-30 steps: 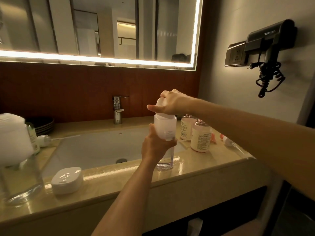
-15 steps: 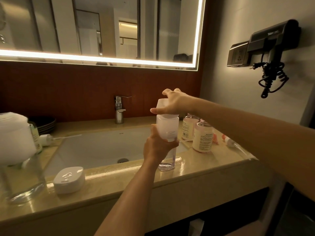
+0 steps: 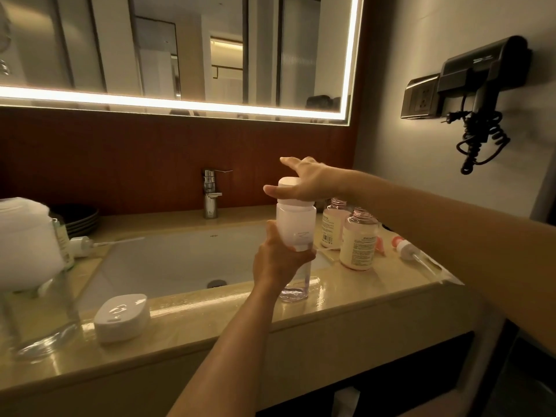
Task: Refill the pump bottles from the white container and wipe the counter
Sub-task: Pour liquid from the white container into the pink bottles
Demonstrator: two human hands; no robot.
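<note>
A white container (image 3: 296, 224) stands upside down with its neck in a clear bottle (image 3: 296, 284) on the counter's front edge (image 3: 346, 299). My left hand (image 3: 278, 261) grips the clear bottle where the two meet. My right hand (image 3: 304, 182) is at the container's raised end, thumb against its side, fingers stretched out straight. Two pink pump bottles (image 3: 359, 245) (image 3: 332, 224) stand uncapped just to the right. Their pump heads (image 3: 406, 249) lie on the counter beside them.
The sink basin (image 3: 180, 260) and faucet (image 3: 210, 194) lie behind the bottles. A white soap dish (image 3: 122, 317), a glass jar (image 3: 39, 320) with a white cloth, another pump head (image 3: 81, 245) and dark plates (image 3: 81, 218) sit left. A hair dryer (image 3: 481, 85) hangs on the right wall.
My right hand's fingers, earlier curled over the container's top, have straightened and lifted off it. My left hand and both bottles stay in place.
</note>
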